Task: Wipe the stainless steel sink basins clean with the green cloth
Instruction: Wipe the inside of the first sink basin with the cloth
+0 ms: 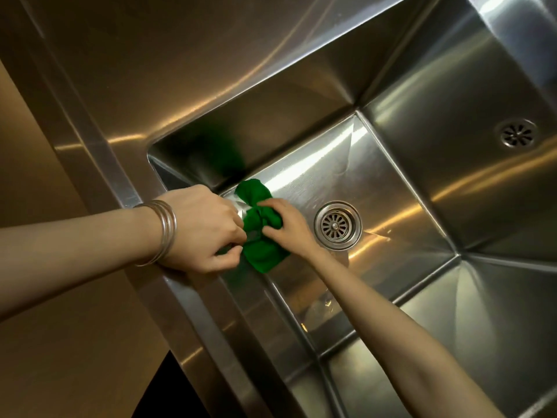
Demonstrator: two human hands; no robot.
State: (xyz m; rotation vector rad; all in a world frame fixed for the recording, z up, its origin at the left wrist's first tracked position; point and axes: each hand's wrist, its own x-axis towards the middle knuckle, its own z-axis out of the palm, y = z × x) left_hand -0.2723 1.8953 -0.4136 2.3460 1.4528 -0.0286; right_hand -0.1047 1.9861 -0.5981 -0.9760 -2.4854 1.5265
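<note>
A bunched green cloth (pixel 260 227) hangs inside the stainless steel sink basin (pixel 401 212), near its left corner. My left hand (pixel 202 230), with silver bangles on the wrist, pinches the cloth's left side over the basin's front rim. My right hand (pixel 286 226) reaches in from the lower right and grips the cloth's right side. Just right of my hands lies the round drain strainer (pixel 337 225) in the basin floor. The cloth's reflection shows dark green on the basin's left wall.
A small round overflow grille (pixel 517 134) sits on the basin's far wall. The flat steel drainboard (pixel 150 70) spreads to the upper left. The sink's front edge (pixel 187 312) runs diagonally, with floor beyond it at left.
</note>
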